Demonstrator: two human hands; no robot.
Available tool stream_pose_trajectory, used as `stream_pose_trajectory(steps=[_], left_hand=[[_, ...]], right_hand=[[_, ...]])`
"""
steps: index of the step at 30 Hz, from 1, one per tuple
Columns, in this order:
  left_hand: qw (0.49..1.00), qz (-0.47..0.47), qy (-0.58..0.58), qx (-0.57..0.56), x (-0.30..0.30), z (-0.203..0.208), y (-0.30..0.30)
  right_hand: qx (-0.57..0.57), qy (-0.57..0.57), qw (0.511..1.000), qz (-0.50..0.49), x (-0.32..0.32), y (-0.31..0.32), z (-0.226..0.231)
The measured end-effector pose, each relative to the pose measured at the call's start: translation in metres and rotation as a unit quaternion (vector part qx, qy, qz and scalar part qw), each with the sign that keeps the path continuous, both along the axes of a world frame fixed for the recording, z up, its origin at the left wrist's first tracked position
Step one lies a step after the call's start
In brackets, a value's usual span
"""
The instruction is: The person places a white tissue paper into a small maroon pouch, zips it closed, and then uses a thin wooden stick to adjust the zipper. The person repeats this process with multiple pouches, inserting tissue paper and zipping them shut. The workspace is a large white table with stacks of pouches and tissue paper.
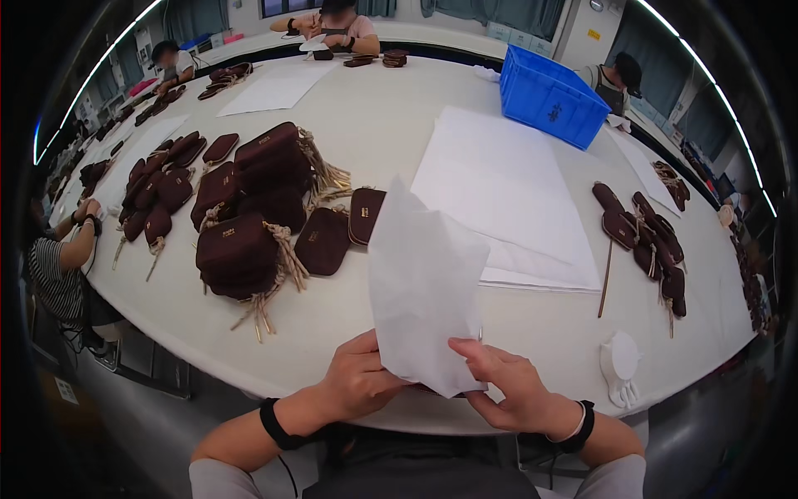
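A thin white sheet of paper (426, 291) stands up, creased, in front of me at the near edge of the table. My left hand (362, 381) is closed on its lower left edge with the fingers curled. On the lower right side, my right hand (511, 387) grips the sheet, thumb over its front and fingers below. A sliver of something dark shows under the sheet's bottom edge between my hands; the paper hides the rest. Beyond the sheet lies a dark maroon zip pouch (364, 218), with another pouch (322, 241) beside it.
Stacked maroon pouches (241, 258) with tan cords stand left. A pile of white sheets (507, 191) lies ahead, near a blue crate (553, 96). More pouches (644, 237) and a white tape-dispenser-like object (619, 366) are on the right. Other people sit around the table (374, 108).
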State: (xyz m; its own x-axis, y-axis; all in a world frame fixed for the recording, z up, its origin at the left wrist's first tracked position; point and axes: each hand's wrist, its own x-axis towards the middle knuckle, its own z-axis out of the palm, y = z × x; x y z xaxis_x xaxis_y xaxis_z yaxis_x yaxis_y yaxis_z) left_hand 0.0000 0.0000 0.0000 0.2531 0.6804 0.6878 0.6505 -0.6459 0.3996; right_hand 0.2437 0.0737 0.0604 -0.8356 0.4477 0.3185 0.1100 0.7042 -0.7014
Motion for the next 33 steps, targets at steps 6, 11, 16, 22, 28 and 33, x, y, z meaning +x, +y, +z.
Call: stream_pose_trajectory(steps=[6,11,16,22,28,33], left_hand=[[0.990,-0.046,0.038,-0.129,-0.017,0.006,0.005],[0.989,-0.006,0.065,-0.135,-0.008,0.010,0.002],[0.984,-0.014,0.085,-0.155,0.015,0.016,0.001],[0.974,-0.024,-0.159,-0.161,0.015,0.009,-0.010],[0.962,0.016,-0.208,-0.173,0.020,-0.010,-0.024],[0.962,-0.028,-0.212,-0.171,0.022,-0.015,-0.028]], right_hand=[[0.088,-0.036,0.995,0.010,0.002,0.013,0.004],[0.287,0.068,0.947,-0.127,-0.012,0.001,0.032],[0.289,0.031,0.957,0.001,-0.027,-0.030,0.007],[0.216,-0.132,0.966,-0.049,-0.018,-0.009,-0.009],[0.107,-0.197,0.974,0.031,-0.013,-0.002,0.012],[0.036,-0.243,0.967,0.069,-0.009,0.001,0.029]])
